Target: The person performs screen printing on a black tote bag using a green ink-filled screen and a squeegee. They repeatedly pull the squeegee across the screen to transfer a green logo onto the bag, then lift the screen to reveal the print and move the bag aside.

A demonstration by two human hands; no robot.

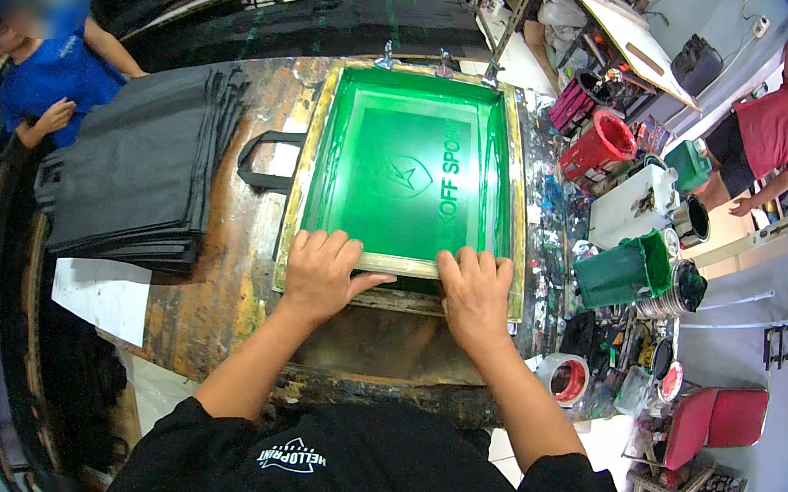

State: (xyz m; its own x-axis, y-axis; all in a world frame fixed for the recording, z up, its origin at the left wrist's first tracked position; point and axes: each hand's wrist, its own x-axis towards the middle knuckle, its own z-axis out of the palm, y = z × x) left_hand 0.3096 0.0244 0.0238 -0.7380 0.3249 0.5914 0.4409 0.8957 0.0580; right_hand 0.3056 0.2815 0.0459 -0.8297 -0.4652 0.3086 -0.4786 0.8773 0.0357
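A screen-printing frame lies on the stained worktable, its mesh coated with green ink and showing a crest and lettering. Across the near end of the screen runs a squeegee with a pale wooden bar. My left hand is closed over the bar's left end, thumb stretched inward along the near side. At the right end my right hand grips the same bar, fingers over its top. The blade is hidden. From under the frame's left side sticks out a black bag handle; the rest of that bag is hidden.
Left of the frame lies a stack of black bags over a white sheet. Clamps stand at the frame's far edge. Rightward are a red bucket, a green bucket and a tape roll. One person stands at left, another at far right.
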